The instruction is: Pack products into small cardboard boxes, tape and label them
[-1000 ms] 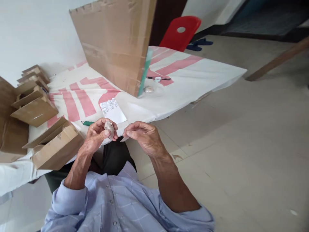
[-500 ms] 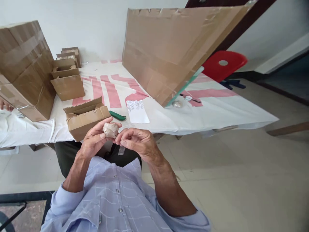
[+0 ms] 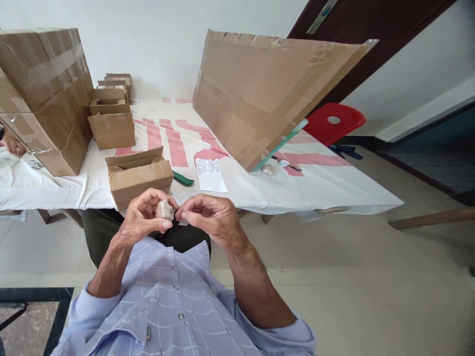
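My left hand point(image 3: 141, 217) is closed around a small beige lump point(image 3: 164, 210) that looks wrapped in shiny film, just above my lap. Close beside it, my right hand point(image 3: 215, 220) pinches thumb and forefinger together. A short translucent strip point(image 3: 183, 223) shows under those fingertips; it looks like clear tape, partly hidden. An open cardboard box point(image 3: 141, 180) stands at the table edge behind my left hand. To its right lie a green-handled tool point(image 3: 183, 179), perhaps a knife, and a white paper point(image 3: 211, 180) with handwritten marks.
A large taped carton point(image 3: 44, 99) stands left, with another person's hand point(image 3: 13, 144) beyond it. Smaller boxes point(image 3: 111, 131) line up behind. A big cardboard panel point(image 3: 270, 89) leans over the white-covered table point(image 3: 326, 190). A red chair point(image 3: 334, 123) is at the right.
The beige lump has turned in my left hand and sits lower between its fingers. My right fingertips remain close to it. The camera view has shifted slightly.
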A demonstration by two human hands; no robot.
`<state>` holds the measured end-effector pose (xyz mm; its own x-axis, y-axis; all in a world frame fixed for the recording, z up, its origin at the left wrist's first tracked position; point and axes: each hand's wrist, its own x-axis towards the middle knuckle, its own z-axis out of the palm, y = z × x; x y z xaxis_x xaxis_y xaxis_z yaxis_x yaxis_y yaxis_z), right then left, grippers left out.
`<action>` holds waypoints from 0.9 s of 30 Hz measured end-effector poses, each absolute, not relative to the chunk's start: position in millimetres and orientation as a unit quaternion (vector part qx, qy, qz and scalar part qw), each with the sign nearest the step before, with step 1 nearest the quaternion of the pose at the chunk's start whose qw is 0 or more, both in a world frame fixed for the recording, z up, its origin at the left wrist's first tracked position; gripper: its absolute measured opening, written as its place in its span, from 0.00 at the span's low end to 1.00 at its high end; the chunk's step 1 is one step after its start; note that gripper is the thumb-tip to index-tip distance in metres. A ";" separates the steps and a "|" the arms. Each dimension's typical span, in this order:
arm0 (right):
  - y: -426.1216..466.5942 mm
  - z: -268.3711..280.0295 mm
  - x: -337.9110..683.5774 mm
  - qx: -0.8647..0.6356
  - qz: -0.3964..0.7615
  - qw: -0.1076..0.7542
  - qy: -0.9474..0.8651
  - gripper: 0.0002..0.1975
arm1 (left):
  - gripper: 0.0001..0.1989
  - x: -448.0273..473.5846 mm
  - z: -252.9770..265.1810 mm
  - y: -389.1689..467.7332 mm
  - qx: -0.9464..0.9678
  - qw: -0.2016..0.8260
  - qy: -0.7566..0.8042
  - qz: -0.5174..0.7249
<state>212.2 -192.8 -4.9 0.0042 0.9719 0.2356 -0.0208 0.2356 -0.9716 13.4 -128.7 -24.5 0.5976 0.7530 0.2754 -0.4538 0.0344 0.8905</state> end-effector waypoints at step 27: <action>-185.2 24.9 214.6 -0.468 0.311 0.411 -0.718 0.05 | 0.06 16.2 10.1 -144.1 0.758 0.432 0.253 0.419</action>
